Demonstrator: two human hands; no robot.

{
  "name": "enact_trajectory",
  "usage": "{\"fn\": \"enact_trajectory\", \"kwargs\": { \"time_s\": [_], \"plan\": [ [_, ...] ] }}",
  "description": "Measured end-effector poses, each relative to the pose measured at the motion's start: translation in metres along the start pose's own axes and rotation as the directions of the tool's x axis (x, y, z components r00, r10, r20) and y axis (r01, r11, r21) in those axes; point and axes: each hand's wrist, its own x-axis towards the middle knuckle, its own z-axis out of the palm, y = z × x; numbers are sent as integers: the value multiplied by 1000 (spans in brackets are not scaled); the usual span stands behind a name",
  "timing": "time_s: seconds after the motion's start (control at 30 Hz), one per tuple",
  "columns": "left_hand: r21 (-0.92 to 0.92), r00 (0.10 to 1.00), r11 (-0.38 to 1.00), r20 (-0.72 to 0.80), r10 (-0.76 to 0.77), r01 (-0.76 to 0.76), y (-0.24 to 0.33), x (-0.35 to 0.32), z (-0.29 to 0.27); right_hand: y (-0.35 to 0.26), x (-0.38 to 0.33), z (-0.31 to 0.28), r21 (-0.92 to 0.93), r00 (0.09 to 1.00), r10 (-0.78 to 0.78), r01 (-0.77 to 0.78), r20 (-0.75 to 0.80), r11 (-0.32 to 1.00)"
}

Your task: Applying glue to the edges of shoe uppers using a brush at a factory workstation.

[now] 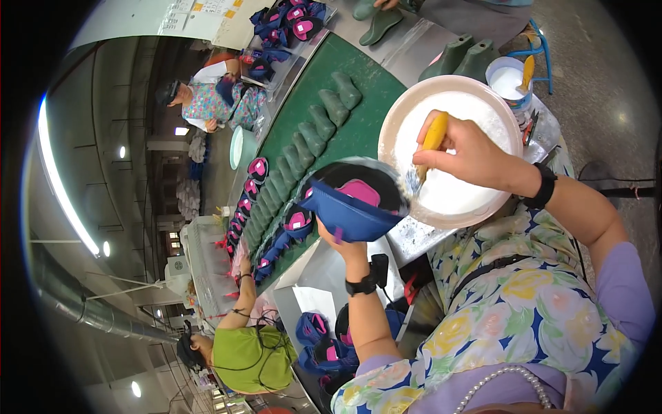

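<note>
My left hand is closed around a navy-blue shoe upper with a pink patch inside and a black inner rim, held beside the basin. In my right hand is a brush with a yellow handle. Its bristles point down at the upper's edge, close to or touching it; I cannot tell which. Under the right hand stands a pale pink basin holding white paste-like liquid.
A green conveyor belt carries a row of dark green shoe lasts and several blue uppers. Beside the basin stands a white bucket with another yellow-handled brush. More uppers lie by my left arm. Co-workers sit along the belt.
</note>
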Motion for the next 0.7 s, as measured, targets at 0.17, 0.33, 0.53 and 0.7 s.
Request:
{"fn": "enact_trajectory", "kwargs": {
  "time_s": [0.17, 0.33, 0.53, 0.7],
  "plan": [
    [-584, 528, -100, 784, -326, 806, -16, -8, -11, -5, -4, -3, -149, 892, -432, 449, 132, 881],
    [-472, 451, -124, 877, -168, 873, 6, -48, 15, -10, 2, 22, -58, 418, -851, 905, 318, 422],
    [-499, 479, -77, 857, -191, 863, 22, -69, 27, -10, 20, 21, -197, 431, -766, 902, 477, 384],
    [-551, 530, -11, 808, -255, 834, 15, -77, 23, -3, 23, 5, -349, 655, -583, 753, 481, 558]
  ]
}}
